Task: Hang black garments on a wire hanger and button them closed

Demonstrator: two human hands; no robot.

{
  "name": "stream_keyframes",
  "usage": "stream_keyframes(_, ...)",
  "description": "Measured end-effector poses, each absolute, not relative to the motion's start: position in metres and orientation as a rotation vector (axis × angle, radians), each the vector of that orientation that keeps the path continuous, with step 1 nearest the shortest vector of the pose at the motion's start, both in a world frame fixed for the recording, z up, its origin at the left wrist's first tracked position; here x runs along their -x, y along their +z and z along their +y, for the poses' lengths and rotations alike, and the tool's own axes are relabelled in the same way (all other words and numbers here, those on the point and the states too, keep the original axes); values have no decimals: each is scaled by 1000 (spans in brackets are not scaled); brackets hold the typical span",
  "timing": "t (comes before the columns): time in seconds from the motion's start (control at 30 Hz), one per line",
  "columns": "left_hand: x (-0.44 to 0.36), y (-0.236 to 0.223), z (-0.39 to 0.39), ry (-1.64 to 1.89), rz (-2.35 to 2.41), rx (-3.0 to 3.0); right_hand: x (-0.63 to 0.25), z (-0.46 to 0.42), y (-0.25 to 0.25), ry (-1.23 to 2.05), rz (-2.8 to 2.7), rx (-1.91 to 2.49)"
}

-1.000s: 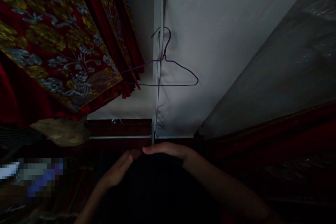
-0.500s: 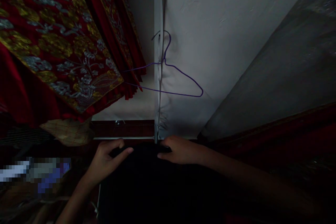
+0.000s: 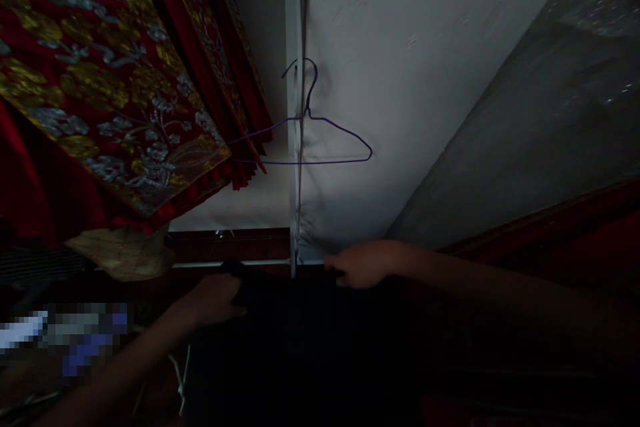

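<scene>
A dark black cloth (image 3: pixel 300 340), probably a garment though its shape is lost in shadow, spreads across the lower middle. My left hand (image 3: pixel 217 297) is closed on its upper left edge. At the upper right edge, my right hand (image 3: pixel 363 264) pinches the same cloth. Both hands grip from above with the cloth stretched between them. Above them a thin purple wire hanger (image 3: pixel 340 161) dangles from a white vertical strip (image 3: pixel 294 7) on the wall, with no garment on it. Its left end passes behind red cloth.
Red embroidered cloth (image 3: pixel 110 87) with gold and silver patterns hangs at the upper left. Below it is a checked beige cloth (image 3: pixel 125 255). A grey translucent sheet (image 3: pixel 520 127) slants down the right side, above red fabric (image 3: pixel 590 227). White cords (image 3: pixel 183 380) lie lower left.
My hands have moved apart, the left one down and leftward, the right one rightward and slightly up, widening the black cloth between them. The hanger has tilted slightly, and the view has shifted a little.
</scene>
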State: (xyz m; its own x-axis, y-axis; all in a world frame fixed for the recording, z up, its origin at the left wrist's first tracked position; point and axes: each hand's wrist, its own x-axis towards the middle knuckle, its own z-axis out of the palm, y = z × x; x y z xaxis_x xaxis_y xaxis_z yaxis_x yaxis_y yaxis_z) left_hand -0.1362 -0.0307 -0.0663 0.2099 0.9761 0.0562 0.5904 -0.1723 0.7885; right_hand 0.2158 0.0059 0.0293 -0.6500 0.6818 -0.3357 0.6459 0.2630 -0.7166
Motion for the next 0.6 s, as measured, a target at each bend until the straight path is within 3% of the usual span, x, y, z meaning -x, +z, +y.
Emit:
stream_keyframes(0.13,151,-36,28,978,1403,-1940,-216,66,48,1339,-2265,1221)
stream_keyframes(0.33,164,9,69,986,1570,-2119,-215,120,68,844,-2232,969)
stream_keyframes(0.43,165,29,67,726,1699,-2293,-212,130,61,694,-2140,890)
stream_keyframes(0.6,152,39,55,-66,2094,-2128,-220,147,35,646,-2287,936)
